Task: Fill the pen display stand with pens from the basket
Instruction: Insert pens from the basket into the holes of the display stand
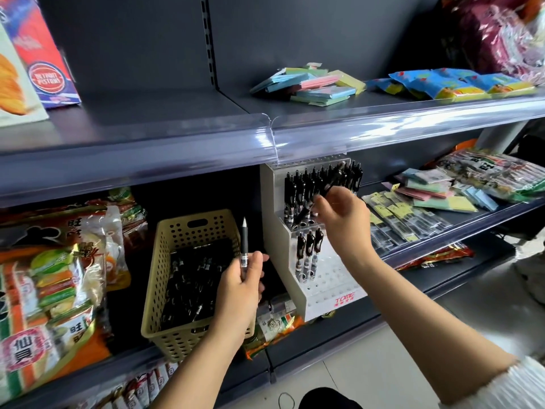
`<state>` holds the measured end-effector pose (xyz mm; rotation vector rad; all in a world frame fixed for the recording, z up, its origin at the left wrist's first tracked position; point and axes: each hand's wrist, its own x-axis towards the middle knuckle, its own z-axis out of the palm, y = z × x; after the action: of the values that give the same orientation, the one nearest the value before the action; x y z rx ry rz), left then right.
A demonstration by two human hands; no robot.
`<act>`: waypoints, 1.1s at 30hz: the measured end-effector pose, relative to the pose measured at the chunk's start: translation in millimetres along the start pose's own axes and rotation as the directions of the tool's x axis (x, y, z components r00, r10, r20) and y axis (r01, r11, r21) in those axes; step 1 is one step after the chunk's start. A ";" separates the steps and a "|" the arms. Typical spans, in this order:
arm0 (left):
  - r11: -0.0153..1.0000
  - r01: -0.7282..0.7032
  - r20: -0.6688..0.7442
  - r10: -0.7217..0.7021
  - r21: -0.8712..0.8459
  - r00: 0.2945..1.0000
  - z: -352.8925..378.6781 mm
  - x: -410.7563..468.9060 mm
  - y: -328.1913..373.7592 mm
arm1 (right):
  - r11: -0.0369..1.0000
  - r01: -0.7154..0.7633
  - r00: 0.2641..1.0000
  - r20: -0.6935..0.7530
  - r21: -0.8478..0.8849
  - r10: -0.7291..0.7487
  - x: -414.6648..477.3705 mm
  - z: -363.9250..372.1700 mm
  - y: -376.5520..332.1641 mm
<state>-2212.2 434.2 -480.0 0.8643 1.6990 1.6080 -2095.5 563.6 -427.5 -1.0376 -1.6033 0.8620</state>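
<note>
Pinching a slim black pen (328, 185), tilted, the right hand (343, 219) hovers over the white tiered stand (327, 287); left of the stand, the left hand (243, 283) grips another pen (244, 240) upright above the beige perforated basket (159, 261).

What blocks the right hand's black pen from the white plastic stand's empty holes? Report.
Nothing visible. The right hand holds the black pen tilted above open holes in the white plastic stand.

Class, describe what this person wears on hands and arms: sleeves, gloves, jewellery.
The left hand and right hand are bare: no gloves, rings or watch visible. A white textured sleeve covers the right arm near the elbow; no sleeve shows on the left forearm.
</note>
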 end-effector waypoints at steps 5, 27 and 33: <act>0.997 0.004 -0.015 -0.003 0.078 1.000 -7.2 -0.7 2.4 | 0.955 0.158 0.987 0.028 -0.253 -0.156 13.9 9.1 -3.5; 0.991 0.015 -0.014 -0.017 -0.135 1.000 -16.2 2.3 13.1 | 0.840 0.168 0.962 0.271 -0.517 -0.026 24.0 22.3 14.6; 0.990 0.033 0.015 -0.031 -0.135 0.999 -15.8 0.2 15.1 | 0.870 0.109 0.979 0.205 -0.481 -0.009 23.2 17.8 13.3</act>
<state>-2224.7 425.8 -464.2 0.7747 1.5668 1.6711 -2113.0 589.3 -435.7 -1.2729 -2.0790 0.5316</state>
